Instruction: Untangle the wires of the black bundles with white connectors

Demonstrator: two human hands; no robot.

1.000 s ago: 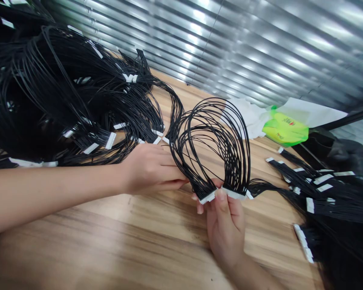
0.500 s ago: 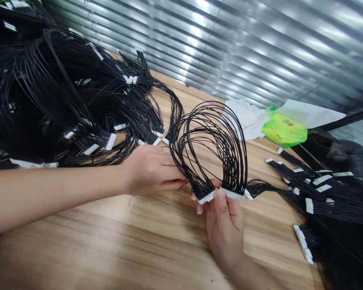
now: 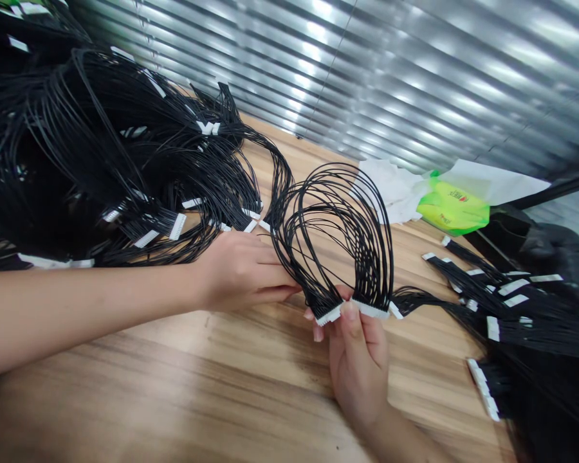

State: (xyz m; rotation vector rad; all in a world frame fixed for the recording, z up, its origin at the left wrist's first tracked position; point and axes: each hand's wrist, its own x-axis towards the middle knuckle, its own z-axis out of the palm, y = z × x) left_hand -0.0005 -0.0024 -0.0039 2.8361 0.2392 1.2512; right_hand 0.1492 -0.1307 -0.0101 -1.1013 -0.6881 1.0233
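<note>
A black wire harness (image 3: 340, 177) is bent into an upright loop, its two white connectors (image 3: 370, 309) side by side at the bottom. My right hand (image 3: 359, 360) pinches these connectors, thumb in front and fingers curled behind. From the left, my left hand (image 3: 246, 270) reaches to the loop's left side with its fingers together against the wires; its fingertips are hidden behind them. Beyond my left hand lies a large heap of black wire harnesses (image 3: 91, 148) with white connectors.
More harnesses (image 3: 535, 328) lie in a pile at the right on the wood-grain table (image 3: 174, 392). A green-yellow packet (image 3: 453, 207) and white tissue paper (image 3: 390, 186) rest at the back. Behind the table rises a corrugated metal wall (image 3: 367, 77).
Hardly anything differs. Both hands stay in place, and the looped wires shift very slightly.
</note>
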